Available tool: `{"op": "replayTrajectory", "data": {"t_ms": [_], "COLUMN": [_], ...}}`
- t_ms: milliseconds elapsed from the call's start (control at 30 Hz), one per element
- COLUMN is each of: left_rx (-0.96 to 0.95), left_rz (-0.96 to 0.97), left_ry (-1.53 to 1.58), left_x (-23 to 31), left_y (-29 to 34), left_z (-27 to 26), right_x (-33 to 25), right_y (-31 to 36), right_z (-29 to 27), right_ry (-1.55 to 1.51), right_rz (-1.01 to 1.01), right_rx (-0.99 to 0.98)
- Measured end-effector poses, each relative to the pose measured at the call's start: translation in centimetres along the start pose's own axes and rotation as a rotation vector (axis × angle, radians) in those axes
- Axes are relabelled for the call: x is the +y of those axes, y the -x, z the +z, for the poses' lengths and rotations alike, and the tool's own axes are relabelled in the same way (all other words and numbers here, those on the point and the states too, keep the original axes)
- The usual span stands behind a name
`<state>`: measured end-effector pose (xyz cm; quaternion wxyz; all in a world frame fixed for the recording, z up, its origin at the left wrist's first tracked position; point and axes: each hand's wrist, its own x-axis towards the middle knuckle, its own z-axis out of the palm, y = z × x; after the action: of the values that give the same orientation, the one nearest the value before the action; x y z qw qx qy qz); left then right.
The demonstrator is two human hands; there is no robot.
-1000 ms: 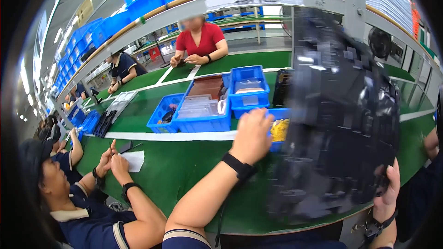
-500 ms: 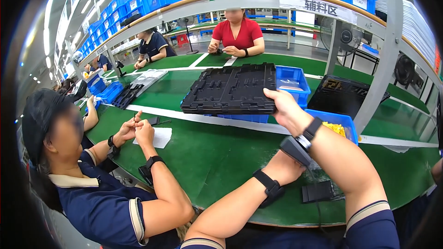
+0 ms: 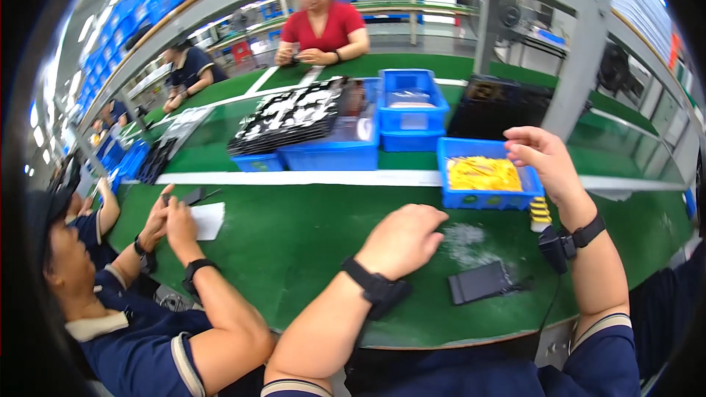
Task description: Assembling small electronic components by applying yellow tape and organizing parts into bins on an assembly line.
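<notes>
My left hand (image 3: 404, 239) hovers over the green table with fingers loosely extended to the right, and nothing shows in it. My right hand (image 3: 548, 162) is raised at the right rim of a blue bin (image 3: 489, 199) of small yellow pieces (image 3: 484, 174). Its fingers are bent and parted from the thumb, with no object between them. A stack of black molded trays (image 3: 290, 119), now patched with white on top, rests tilted on blue bins (image 3: 331, 158) at the centre left. Below my right hand, a black flat device (image 3: 479, 283) lies on the table.
Another pair of stacked blue bins (image 3: 413, 121) stands behind, beside a dark panel (image 3: 498, 106). A grey shelf post (image 3: 581, 66) rises at the right. A co-worker's hands (image 3: 170, 220) work at my left near a white paper (image 3: 208, 220); a person in red (image 3: 323, 29) sits opposite.
My right hand has let go of the black trays, which rest on the bins to the left, and has moved right to the yellow-piece bin. My hands have separated. The view has shifted.
</notes>
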<state>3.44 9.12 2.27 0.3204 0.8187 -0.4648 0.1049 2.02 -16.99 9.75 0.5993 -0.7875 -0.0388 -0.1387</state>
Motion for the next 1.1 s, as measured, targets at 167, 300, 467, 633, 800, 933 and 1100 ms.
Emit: {"op": "replayTrajectory", "data": {"t_ms": [167, 300, 467, 633, 800, 933, 1100], "left_rx": [0.046, -0.019, 0.005, 0.004, -0.019, -0.02, 0.058], "left_rz": [-0.022, -0.075, -0.039, -0.216, -0.303, -0.307, -0.267], "left_ry": [0.031, 0.049, 0.028, 0.234, 0.367, 0.429, 0.685], "left_x": [1.1, 4.4, 6.4, 4.4, 2.7, 3.1, 3.1], "left_y": [-0.6, -2.6, -5.0, -4.7, -3.7, -3.8, -3.3], "left_z": [-0.8, -2.2, -2.5, 0.2, 2.1, 2.4, 3.3], "right_x": [4.7, 8.8, 9.5, 10.2, 8.6, 5.8, 1.2], "right_y": [5.2, 6.3, 6.1, 5.9, 6.3, 6.5, 6.9], "right_z": [-7.7, -9.3, -8.1, -8.7, -8.3, -6.8, -0.6], "right_ry": [0.631, 0.722, 0.883, 0.576, 0.889, 0.459, -0.068], "right_rz": [0.074, 0.319, 0.354, 0.455, 0.266, -0.044, 0.181], "right_rx": [0.257, 0.171, 0.116, 0.19, 0.263, 0.435, -0.034]}}
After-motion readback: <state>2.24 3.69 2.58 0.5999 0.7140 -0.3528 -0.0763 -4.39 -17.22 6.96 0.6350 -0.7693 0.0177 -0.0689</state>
